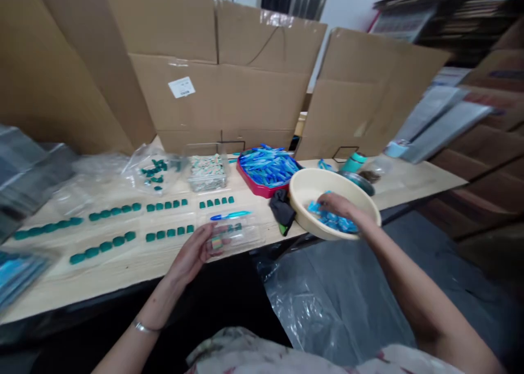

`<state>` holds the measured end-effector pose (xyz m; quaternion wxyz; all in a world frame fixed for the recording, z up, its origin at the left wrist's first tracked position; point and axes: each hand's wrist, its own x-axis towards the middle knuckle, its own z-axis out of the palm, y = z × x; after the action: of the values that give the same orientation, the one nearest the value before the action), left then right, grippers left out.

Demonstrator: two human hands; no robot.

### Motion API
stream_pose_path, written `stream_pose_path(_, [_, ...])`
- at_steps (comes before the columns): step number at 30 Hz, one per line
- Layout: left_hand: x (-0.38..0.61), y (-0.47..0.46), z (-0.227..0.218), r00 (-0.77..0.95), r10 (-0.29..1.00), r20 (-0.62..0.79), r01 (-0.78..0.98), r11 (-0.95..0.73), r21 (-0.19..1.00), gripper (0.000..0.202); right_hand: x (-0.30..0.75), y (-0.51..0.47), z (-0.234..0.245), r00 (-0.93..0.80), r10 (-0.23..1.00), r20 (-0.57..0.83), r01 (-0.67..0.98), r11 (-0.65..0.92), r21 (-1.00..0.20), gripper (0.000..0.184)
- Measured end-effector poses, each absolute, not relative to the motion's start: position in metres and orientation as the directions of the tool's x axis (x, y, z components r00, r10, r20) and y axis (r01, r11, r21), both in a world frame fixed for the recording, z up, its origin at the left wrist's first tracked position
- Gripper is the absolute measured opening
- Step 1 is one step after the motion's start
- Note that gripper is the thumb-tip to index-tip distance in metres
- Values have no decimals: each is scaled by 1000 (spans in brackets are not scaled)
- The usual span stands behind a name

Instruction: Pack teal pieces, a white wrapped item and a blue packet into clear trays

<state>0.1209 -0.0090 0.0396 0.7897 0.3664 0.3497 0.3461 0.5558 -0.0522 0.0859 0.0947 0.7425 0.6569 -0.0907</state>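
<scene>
Left hand [200, 247]: partly curled, gripping clear tray [251, 233] by its left end, near edge of table [155, 260]. Right hand [338, 204]: fingers bent onto blue packets [333, 221] inside right-hand basin [301, 213]; grip unclear.

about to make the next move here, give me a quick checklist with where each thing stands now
1. Left hand holding the clear tray: ok, fingers at its near left end.
2. Right hand in the basin: ok, fingers down at the blue packets.
3. A packet gripped: cannot tell, the fingertips are too unclear.
4. Pen inside the clear tray: cannot tell, it shows by the far edge.
5. Space between clear tray and basin free: not ok, a dark cloth lies there.
6. Pens in the red tub: ok, heaped full.
</scene>
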Motion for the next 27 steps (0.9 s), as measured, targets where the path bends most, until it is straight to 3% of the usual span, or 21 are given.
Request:
stream_pose_path(3, [123, -8, 36, 520, 811, -268, -326, 478, 816, 32, 531, -52, 109, 57, 982, 183, 974, -15, -227, 27])
stream_pose_path(5, [125, -8, 35, 519, 818, -249, -345, 467, 814, 33, 490, -50, 124, -45, 952, 303, 921, 157, -357, 30])
stream_pose_path(7, [128, -9, 34, 519, 823, -233, -356, 456, 816, 34, 440, -45, 131, -233, 920, 314, 855, 348, -385, 27])
stream_pose_path(10, [129, -11, 35, 511, 834, -208, -369, 431, 824, 35, 371, -35, 123, -542, 807, 235, 763, 590, -265, 20])
stream_pose_path(13, [120, -15, 35, 485, 851, -200, -385, 413, 825, 35, 328, -27, 106, -703, 707, 77, 694, 706, -141, 19])
stream_pose_path(15, [106, -18, 33, 459, 861, -218, -398, 419, 816, 35, 313, -23, 97, -725, 684, 75, 674, 728, -128, 18])
stream_pose_path(17, [86, -22, 29, 423, 872, -246, -415, 427, 803, 34, 307, -18, 94, -692, 701, 175, 679, 714, -172, 19])
stream_pose_path(21, [36, -36, 20, 284, 918, -277, -457, 384, 802, 34, 308, 5, 90, -477, 808, 346, 775, 572, -270, 27])
stream_pose_path(27, [-26, -56, 13, 62, 953, -297, -531, 283, 798, 32, 290, 44, 63, -454, 809, 374, 759, 571, -313, 20])
